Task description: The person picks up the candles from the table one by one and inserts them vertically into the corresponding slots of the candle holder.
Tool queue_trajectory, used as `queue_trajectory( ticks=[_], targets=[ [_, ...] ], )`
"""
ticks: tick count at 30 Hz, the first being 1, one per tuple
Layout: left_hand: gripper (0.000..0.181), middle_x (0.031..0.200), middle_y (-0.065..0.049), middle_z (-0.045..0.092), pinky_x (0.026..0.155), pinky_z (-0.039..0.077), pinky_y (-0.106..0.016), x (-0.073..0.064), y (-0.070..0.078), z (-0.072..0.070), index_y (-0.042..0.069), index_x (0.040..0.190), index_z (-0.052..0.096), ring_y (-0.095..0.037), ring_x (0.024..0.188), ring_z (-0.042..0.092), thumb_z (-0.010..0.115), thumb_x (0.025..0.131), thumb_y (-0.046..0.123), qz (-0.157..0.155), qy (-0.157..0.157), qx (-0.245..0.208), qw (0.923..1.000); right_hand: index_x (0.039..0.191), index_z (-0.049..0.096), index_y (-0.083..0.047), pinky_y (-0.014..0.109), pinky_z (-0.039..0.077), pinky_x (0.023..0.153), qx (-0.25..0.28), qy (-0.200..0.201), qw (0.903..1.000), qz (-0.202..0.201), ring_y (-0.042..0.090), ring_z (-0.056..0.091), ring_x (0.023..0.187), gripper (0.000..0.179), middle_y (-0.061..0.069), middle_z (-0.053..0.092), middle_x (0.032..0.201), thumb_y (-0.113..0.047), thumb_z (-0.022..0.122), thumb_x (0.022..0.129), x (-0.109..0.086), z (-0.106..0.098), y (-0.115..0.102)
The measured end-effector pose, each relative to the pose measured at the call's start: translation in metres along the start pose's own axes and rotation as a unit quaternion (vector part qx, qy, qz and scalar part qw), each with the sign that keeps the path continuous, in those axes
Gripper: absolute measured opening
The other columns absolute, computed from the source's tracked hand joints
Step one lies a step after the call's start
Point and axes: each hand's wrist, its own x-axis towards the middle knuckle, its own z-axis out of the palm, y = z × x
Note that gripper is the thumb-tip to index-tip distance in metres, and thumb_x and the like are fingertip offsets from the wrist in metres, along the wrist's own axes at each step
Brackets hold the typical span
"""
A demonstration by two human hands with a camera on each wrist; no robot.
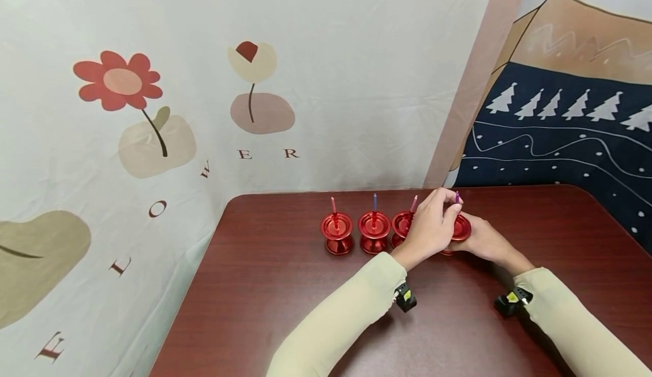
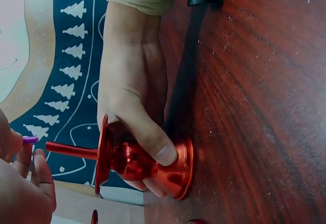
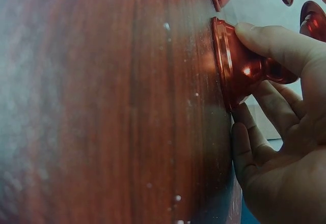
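My left hand pinches a purple candle above the rightmost red metal candle holder. In the left wrist view the candle's end sits just short of the tip of the holder's thin upright tube, with a small gap between them. My right hand grips this holder round its stem and base, the thumb lying on the flared foot. The right wrist view shows the same holder standing at the tabletop between thumb and fingers. Most of the candle is hidden by the left fingers.
Left of the hands, more red holders stand in a row: one with a pink candle, one with a blue candle, and one with another pink candle, partly behind my left hand. The brown table meets a printed cloth at its back edge.
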Motion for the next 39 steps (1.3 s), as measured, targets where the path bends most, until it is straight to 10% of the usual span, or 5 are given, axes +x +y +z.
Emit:
queue_trajectory(
  ticks=[22, 39],
  targets=[
    [0.012, 0.122, -0.001, 0.07, 0.11, 0.042, -0.023, 0.009, -0.007, 0.006, 0.011, 0.121, 0.071, -0.009, 0.117, 0.066, 0.063, 0.113, 0.014, -0.003, -0.041, 0.083, 0.9957, 0.143, 0.063, 0.009, 0.021, 0.055, 0.091, 0.007, -0.003, 1.0, 0.001, 0.024, 0.069, 0.106, 0.068, 0.019, 0.076, 0.124, -0.014, 0.094, 0.086, -0.001, -0.001, 0.002],
    [0.018, 0.121, 0.0, 0.075, 0.096, 0.043, -0.008, 0.011, -0.011, 0.005, 0.011, 0.12, 0.082, -0.007, 0.113, 0.07, 0.07, 0.11, 0.02, 0.028, -0.039, 0.085, 0.9952, 0.139, 0.064, 0.01, 0.022, 0.055, 0.091, 0.006, 0.006, 0.9999, 0.013, 0.027, 0.071, 0.104, 0.068, 0.02, 0.077, 0.122, -0.016, 0.095, 0.084, 0.0, 0.001, 0.003]
  ],
)
